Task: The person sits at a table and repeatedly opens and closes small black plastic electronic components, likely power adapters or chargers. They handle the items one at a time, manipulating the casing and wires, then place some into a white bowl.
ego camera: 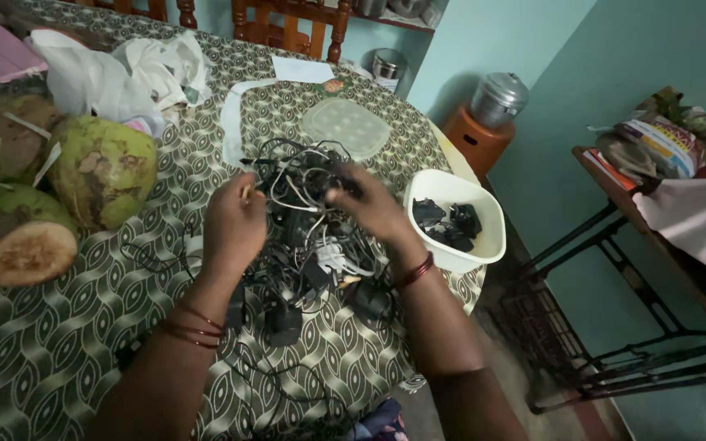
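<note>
Cables (304,220), black and white, lie tangled mid-tabletop (59,343) beside a white tub (484,216). Left hand (234,224) pinches a strand; right hand (373,204) has its grip clamped on black cords.

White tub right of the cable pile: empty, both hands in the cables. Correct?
Not quite. The head view shows the white tub is not empty: it holds several black adapters. The rest stands: the tub sits right of the cable pile, and the left hand and right hand are both in the cables.
</note>
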